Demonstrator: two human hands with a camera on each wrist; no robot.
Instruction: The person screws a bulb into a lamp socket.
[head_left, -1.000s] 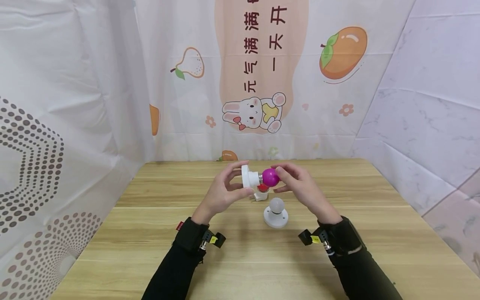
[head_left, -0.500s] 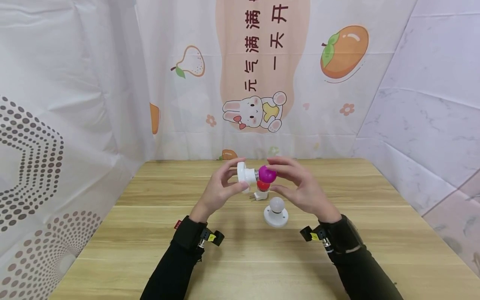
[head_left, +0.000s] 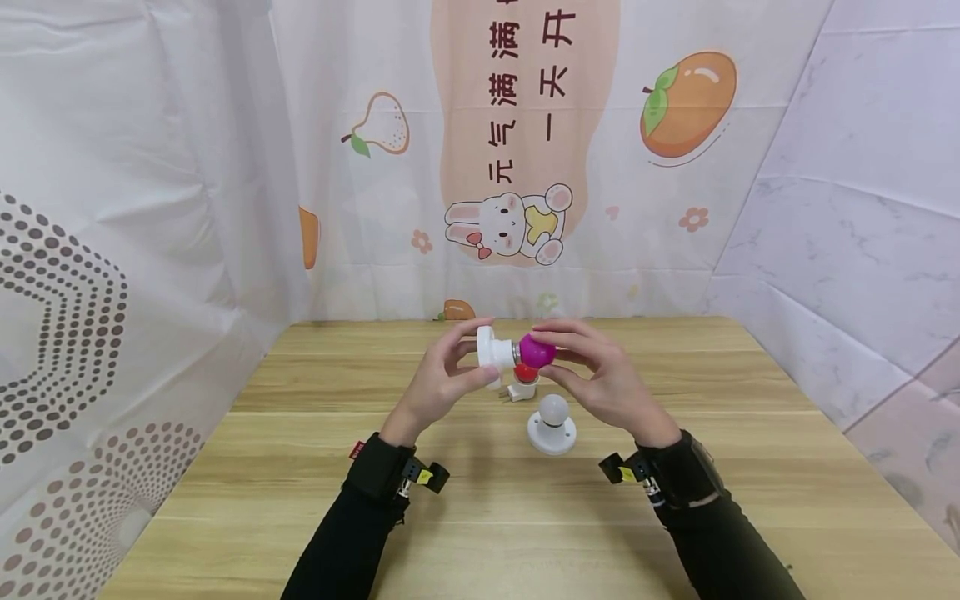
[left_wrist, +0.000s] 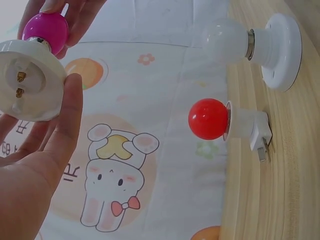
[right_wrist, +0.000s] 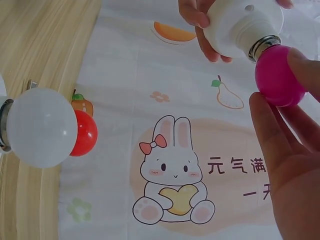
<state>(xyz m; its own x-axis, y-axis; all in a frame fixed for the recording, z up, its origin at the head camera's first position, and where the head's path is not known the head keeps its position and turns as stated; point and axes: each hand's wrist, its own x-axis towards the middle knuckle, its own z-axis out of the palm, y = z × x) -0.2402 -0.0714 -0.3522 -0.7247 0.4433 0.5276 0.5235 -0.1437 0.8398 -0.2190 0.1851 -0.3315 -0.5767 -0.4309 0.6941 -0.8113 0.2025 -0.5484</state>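
Observation:
My left hand (head_left: 438, 379) grips a white round lamp holder (head_left: 487, 350) by its base, tilted on its side above the table. A magenta light bulb (head_left: 537, 351) sits at the holder's mouth, and part of its metal screw base shows in the right wrist view. With thumb and fingertips my right hand (head_left: 603, 375) pinches the magenta bulb's (right_wrist: 280, 77) globe from the right. Two brass contacts (left_wrist: 20, 85) show inside the holder's hollow back in the left wrist view.
A white bulb in a round white holder (head_left: 552, 433) stands upright on the wooden table (head_left: 495, 533) below my hands. Behind it a red bulb (left_wrist: 209, 119) sits in a white plug-in socket (left_wrist: 252, 131). A printed curtain (head_left: 360, 217) hangs behind the table.
My right fingers first come off the magenta bulb's end, spread around it, then close on its globe again. Holder and bulb shift slightly left, then a little back right.

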